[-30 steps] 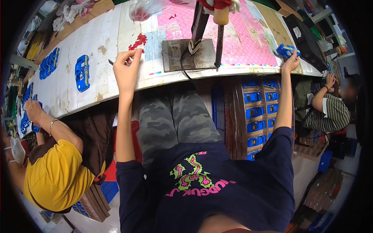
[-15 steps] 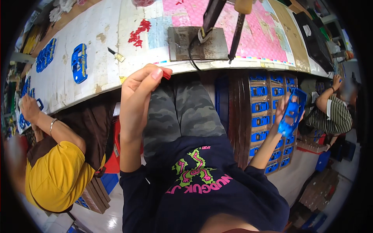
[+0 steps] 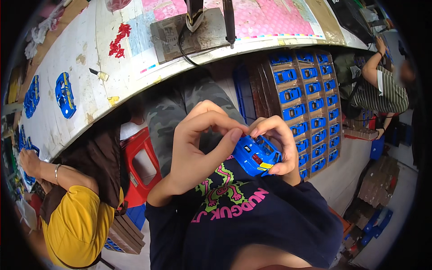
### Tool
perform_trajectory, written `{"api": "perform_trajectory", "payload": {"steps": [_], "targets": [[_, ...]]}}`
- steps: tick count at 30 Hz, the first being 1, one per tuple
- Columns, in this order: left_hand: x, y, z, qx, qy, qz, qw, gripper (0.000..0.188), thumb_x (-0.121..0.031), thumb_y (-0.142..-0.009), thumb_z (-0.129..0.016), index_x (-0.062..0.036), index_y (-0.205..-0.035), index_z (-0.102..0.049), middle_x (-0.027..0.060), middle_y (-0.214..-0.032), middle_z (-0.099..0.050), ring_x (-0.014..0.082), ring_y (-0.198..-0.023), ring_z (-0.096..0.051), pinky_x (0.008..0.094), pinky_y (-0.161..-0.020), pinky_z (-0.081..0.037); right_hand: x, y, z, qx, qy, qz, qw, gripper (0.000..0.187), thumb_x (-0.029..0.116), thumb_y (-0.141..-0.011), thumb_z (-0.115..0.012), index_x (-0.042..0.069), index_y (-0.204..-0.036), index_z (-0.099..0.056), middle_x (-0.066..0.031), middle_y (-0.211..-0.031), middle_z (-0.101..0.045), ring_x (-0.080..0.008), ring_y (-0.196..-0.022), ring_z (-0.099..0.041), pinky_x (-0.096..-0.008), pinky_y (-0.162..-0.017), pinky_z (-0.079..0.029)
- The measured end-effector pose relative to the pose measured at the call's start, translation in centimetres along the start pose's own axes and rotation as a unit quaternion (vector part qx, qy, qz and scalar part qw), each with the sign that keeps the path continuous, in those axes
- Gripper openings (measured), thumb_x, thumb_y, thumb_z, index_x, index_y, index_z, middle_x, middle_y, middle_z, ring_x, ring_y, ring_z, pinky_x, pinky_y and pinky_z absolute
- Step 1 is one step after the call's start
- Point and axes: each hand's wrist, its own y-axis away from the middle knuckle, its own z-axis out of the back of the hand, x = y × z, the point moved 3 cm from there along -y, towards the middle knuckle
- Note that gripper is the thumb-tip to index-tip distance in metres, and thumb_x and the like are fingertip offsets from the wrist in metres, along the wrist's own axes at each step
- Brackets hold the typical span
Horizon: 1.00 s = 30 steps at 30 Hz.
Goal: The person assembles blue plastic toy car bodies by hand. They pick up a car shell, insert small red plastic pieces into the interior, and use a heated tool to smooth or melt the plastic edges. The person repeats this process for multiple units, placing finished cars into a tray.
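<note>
Left hand (image 3: pixel 198 148) presses its thumb tip onto the blue toy car body (image 3: pixel 255 155) that the right hand (image 3: pixel 276 144) pinches from beyond, apparently mid-fitting; next likely needs firm, aligned pressure to seat it.

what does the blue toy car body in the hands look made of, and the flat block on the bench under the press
The blue toy car body, held between the left hand and right hand, looks like moulded plastic: even glossy colour, thin shell, soft highlights. It could be painted metal; the look leaves that open. The flat block on the bench looks like bare metal: dull grey, worn and stained.
</note>
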Motion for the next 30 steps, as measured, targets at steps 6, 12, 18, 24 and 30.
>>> {"api": "perform_trajectory", "payload": {"steps": [6, 12, 18, 24, 30], "targets": [[0.5, 0.7, -0.1, 0.003, 0.035, 0.013, 0.999, 0.006, -0.001, -0.073, -0.059, -0.0016, -0.078, -0.063, 0.0033, -0.074, -0.052, 0.0079, -0.066, -0.047, 0.0201, -0.061, -0.037, 0.8, 0.0, 0.1, -0.033, 0.064, 0.027, 0.997, 0.063, 0.022, -0.053, -0.071, -0.007, -0.102, -0.046, -0.0183, -0.096, -0.053, -0.0247, -0.087, -0.055, -0.0316, -0.076, -0.044], [0.1, 0.7, -0.3, 0.017, 0.056, 0.010, 0.998, 0.007, -0.001, -0.074, -0.058, -0.0009, -0.079, -0.062, 0.0035, -0.075, -0.052, 0.0078, -0.067, -0.049, 0.0194, -0.061, -0.037, 1.4, -0.2, -0.2, -0.039, 0.109, 0.034, 0.993, 0.062, 0.023, -0.052, -0.072, -0.006, -0.101, -0.047, -0.0182, -0.094, -0.054, -0.0264, -0.084, -0.056, -0.0323, -0.074, -0.044], [-0.2, 0.6, 0.0, 0.000, -0.029, -0.024, 0.999, 0.008, -0.001, -0.070, -0.062, -0.0022, -0.077, -0.063, 0.0032, -0.069, -0.051, 0.0087, -0.064, -0.048, 0.0204, -0.059, -0.036, 1.7, -0.5, -0.2, -0.025, 0.147, 0.054, 0.987, 0.060, 0.024, -0.053, -0.072, -0.005, -0.100, -0.049, -0.0184, -0.092, -0.055, -0.0273, -0.082, -0.057, -0.0324, -0.072, -0.045], [-1.5, 0.4, 0.2, 0.020, -0.161, -0.035, 0.986, 0.008, -0.003, -0.067, -0.060, -0.0002, -0.075, -0.062, 0.0046, -0.069, -0.051, 0.0111, -0.066, -0.048, 0.0215, -0.062, -0.035, 2.3, -0.7, -0.4, -0.006, 0.200, 0.066, 0.977, 0.057, 0.023, -0.053, -0.071, -0.004, -0.099, -0.050, -0.0170, -0.090, -0.056, -0.0274, -0.079, -0.058, -0.0315, -0.069, -0.046], [-1.7, 0.0, 0.4, 0.050, -0.155, -0.016, 0.987, 0.014, -0.006, -0.062, -0.064, -0.0001, -0.075, -0.063, 0.0048, -0.067, -0.052, 0.0122, -0.064, -0.048, 0.0225, -0.060, -0.034, 3.5, -1.5, -0.6, 0.008, 0.300, 0.110, 0.947, 0.052, 0.022, -0.054, -0.072, -0.003, -0.095, -0.054, -0.0148, -0.083, -0.057, -0.0260, -0.070, -0.059, -0.0299, -0.060, -0.046]]}}
